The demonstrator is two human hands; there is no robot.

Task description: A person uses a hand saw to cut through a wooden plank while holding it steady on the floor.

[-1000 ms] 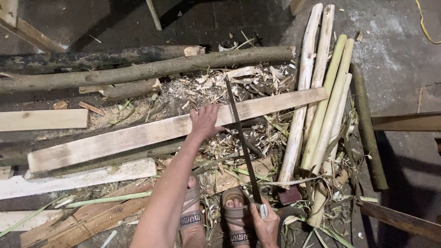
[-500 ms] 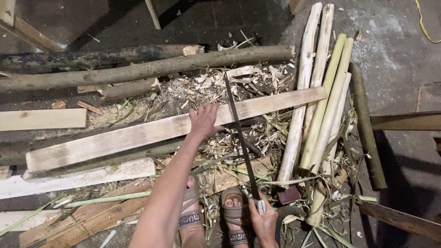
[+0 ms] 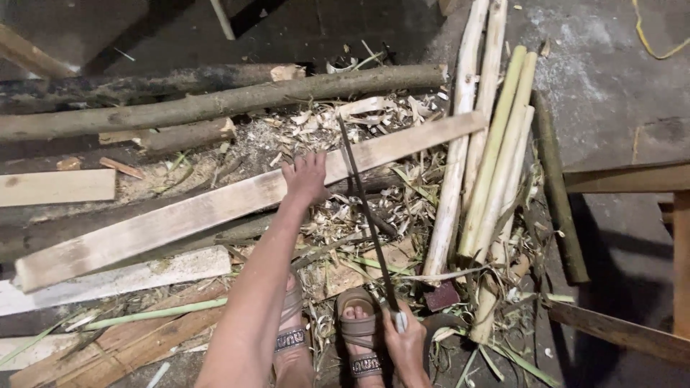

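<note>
On pale plank [image 3: 180,215], left hand [image 3: 305,179]

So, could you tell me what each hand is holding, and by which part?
The right hand grips the long thin dark blade at its near handle end. The left hand presses flat on the long pale plank, not gripping it.

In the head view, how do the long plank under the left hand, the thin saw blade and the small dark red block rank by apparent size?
Largest to smallest:
1. long plank
2. saw blade
3. dark red block
</note>
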